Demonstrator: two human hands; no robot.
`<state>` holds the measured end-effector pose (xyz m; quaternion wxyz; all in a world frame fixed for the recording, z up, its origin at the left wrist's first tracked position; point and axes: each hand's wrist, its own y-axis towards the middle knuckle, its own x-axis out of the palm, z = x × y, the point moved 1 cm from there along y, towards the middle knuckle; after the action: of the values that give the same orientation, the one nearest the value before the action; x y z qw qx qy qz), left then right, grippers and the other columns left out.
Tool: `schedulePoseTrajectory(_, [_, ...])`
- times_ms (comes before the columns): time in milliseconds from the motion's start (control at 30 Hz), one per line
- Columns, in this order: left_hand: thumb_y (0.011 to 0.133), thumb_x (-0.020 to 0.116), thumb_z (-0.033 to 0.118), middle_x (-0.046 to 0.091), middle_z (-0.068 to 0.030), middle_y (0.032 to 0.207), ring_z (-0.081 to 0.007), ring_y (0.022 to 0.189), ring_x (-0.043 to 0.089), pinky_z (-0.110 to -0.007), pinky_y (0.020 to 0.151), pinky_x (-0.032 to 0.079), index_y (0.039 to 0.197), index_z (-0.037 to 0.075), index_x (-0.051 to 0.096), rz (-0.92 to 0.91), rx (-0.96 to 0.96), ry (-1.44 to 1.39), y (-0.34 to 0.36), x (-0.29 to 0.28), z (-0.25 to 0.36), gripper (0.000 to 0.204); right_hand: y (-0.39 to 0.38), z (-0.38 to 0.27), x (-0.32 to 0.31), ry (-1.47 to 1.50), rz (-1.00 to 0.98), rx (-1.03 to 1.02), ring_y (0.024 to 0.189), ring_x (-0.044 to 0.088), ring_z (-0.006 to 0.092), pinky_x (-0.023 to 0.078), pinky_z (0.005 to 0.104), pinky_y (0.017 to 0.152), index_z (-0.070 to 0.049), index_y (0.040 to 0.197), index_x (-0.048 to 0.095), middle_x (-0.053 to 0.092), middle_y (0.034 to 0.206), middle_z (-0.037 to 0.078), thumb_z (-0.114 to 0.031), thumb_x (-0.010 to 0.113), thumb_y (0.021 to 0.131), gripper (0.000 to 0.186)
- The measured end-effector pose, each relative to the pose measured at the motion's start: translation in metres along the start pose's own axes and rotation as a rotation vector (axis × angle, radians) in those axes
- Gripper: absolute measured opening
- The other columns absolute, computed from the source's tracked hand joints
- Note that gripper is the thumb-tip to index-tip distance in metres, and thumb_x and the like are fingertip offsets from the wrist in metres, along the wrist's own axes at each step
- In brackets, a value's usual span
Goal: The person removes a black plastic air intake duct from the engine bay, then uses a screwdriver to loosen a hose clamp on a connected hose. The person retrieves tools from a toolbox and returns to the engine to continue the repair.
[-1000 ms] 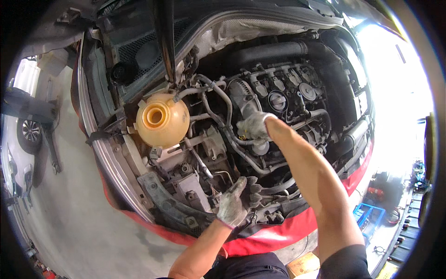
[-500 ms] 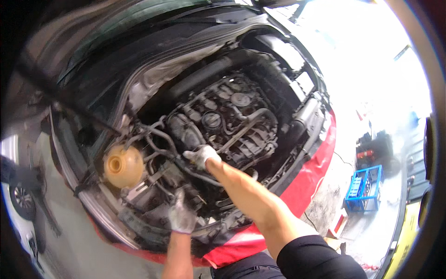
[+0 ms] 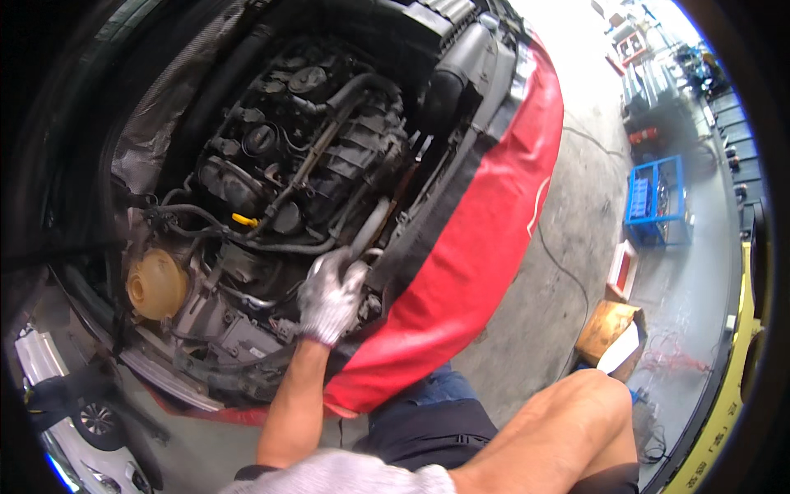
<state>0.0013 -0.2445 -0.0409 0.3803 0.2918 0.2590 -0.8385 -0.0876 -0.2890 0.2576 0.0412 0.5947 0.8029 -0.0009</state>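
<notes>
My gloved left hand (image 3: 327, 300) is at the front of the open engine bay, beside the lower end of a grey hose (image 3: 372, 226). Its fingers curl downward and what they grip, if anything, is hidden. My gloved right hand (image 3: 362, 473) is drawn back low at the bottom edge, elbow bent; its fingers are cut off or hidden. Behind my left hand lies the dark engine (image 3: 329, 156), with a round black oil cap (image 3: 260, 139) and a yellow dipstick handle (image 3: 244, 220). A yellowed coolant tank (image 3: 156, 284) sits at the left.
A red fender cover (image 3: 461, 272) drapes over the car's front edge. On the floor to the right stand a blue metal rack (image 3: 657, 202), a red-and-white box (image 3: 623, 270) and an open cardboard box (image 3: 609, 333). A dark cable runs across the floor. A white car (image 3: 62, 395) is at the lower left.
My right hand has left the engine and come back to the bottom edge, uncovering the yellow dipstick handle. My left hand has moved right toward the grey hose. The view has shifted right.
</notes>
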Motion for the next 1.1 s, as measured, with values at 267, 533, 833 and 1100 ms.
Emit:
schedulePoseTrajectory(267, [0.103, 0.046, 0.050, 0.056, -0.0212, 0.141, -0.0399, 0.131, 0.053, -0.049, 0.109, 0.042, 0.134, 0.004, 0.059, 0.019, 0.046, 0.285, 0.019, 0.057, 0.023, 0.057, -0.158, -0.026, -0.039, 0.177, 0.414, -0.041, 0.060, 0.063, 0.0321, 0.054, 0.0400, 0.061, -0.003, 0.093, 0.070, 0.062, 0.069, 0.012, -0.021, 0.069, 0.087, 0.019])
schedulePoseTrajectory(533, [0.099, 0.055, 0.051, 0.047, -0.0246, 0.149, -0.0404, 0.139, 0.044, -0.052, 0.117, 0.032, 0.147, -0.002, 0.044, 0.294, 0.103, 0.446, -0.031, 0.105, 0.089, 0.072, -0.423, 0.151, -0.027, -0.190, 0.566, 0.752, 0.091, 0.067, 0.0387, 0.052, 0.0462, 0.081, -0.003, 0.095, 0.070, 0.070, 0.089, 0.021, -0.041, 0.057, 0.097, 0.040])
schedulePoseTrajectory(833, [0.095, 0.061, 0.050, 0.042, -0.0216, 0.154, -0.0387, 0.143, 0.039, -0.054, 0.118, 0.030, 0.153, 0.006, 0.035, 0.572, -0.016, 0.661, -0.029, 0.135, 0.063, 0.077, -0.819, 0.322, 0.155, 0.501, 1.223, 1.490, 0.048, 0.052, 0.0217, 0.042, 0.0394, 0.047, -0.009, 0.065, 0.061, 0.053, 0.056, 0.004, -0.045, 0.053, 0.098, 0.051])
schedulePoseTrajectory(1100, [0.091, 0.063, 0.020, 0.061, -0.0175, 0.131, -0.0366, 0.119, 0.058, -0.046, 0.105, 0.046, 0.142, 0.007, 0.052, 0.648, 0.446, 0.913, -0.035, 0.182, 0.119, 0.053, -0.943, 0.385, 0.222, -0.143, 0.787, 1.582, 0.068, 0.064, 0.0237, 0.052, 0.0411, 0.065, -0.002, 0.080, 0.067, 0.066, 0.072, 0.014, -0.038, 0.058, 0.098, 0.041])
